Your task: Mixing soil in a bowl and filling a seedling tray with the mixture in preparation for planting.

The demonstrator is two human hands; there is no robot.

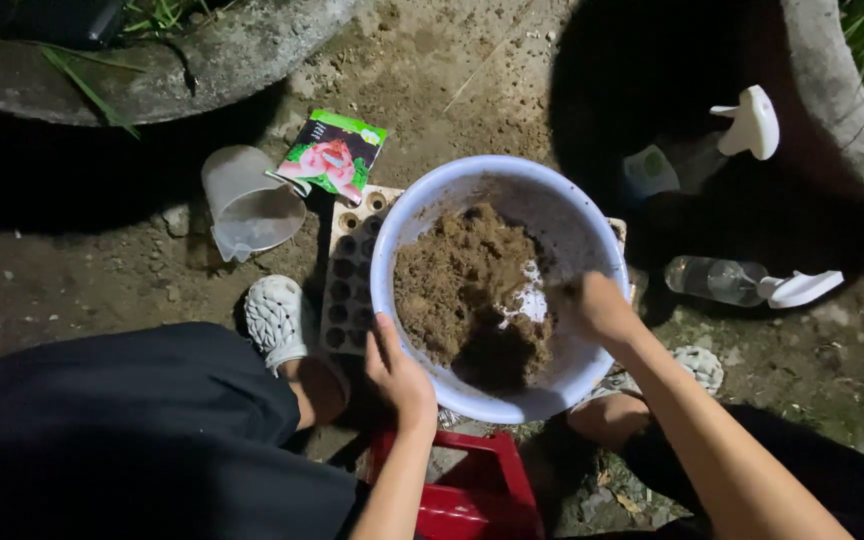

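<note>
A pale blue plastic basin holds a heap of brown soil and rests over a seed tray with round cells. My left hand grips the basin's near rim, thumb on the inside. My right hand is inside the basin on the right, fingers in the soil. Whether it holds soil is hidden by shadow.
A clear measuring jug and a seed packet with a pink flower lie at the left. Two spray bottles lie on the right. A red stool is under me. Concrete edges curve along the back.
</note>
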